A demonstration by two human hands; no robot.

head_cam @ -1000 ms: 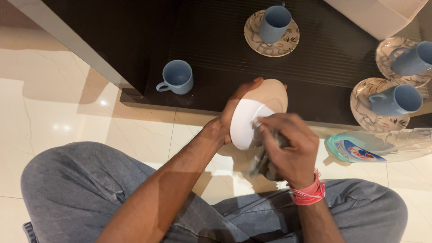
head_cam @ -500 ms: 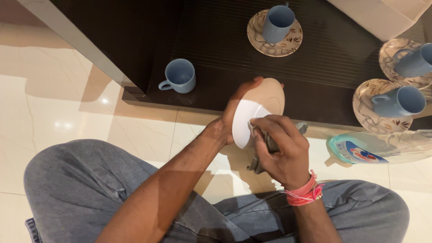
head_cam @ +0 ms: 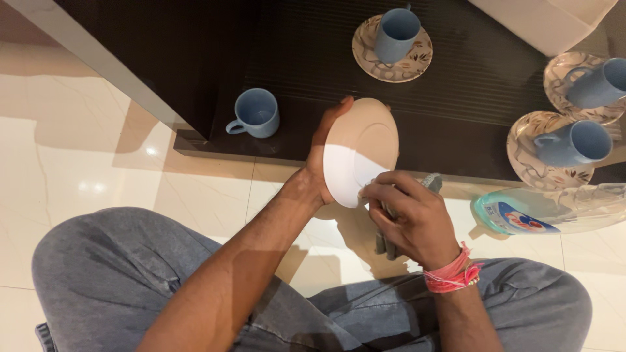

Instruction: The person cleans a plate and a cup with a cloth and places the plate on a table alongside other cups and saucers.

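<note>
A pale saucer [head_cam: 360,150] is held tilted above the floor, gripped at its rim by the left hand [head_cam: 324,153]. A grey cloth [head_cam: 391,221], mostly hidden, is clenched against it by the right hand [head_cam: 411,218].

Hidden and cut-off parts around the saucer being wiped

The left hand [head_cam: 321,156] sits behind the tilted saucer [head_cam: 360,148], so only its thumb and the heel of its palm show; its fingers are hidden. The grey cloth [head_cam: 391,221] is mostly buried in the right hand [head_cam: 411,218], with only its ends showing above and below, and that hand covers the saucer's near edge. At the right edge, the far cup and saucer [head_cam: 603,85] are cut off, as is the plastic bottle [head_cam: 554,210] lying on the floor. The pale block [head_cam: 548,23] at the top right runs out of frame. Both knees are cropped by the bottom edge.
</note>
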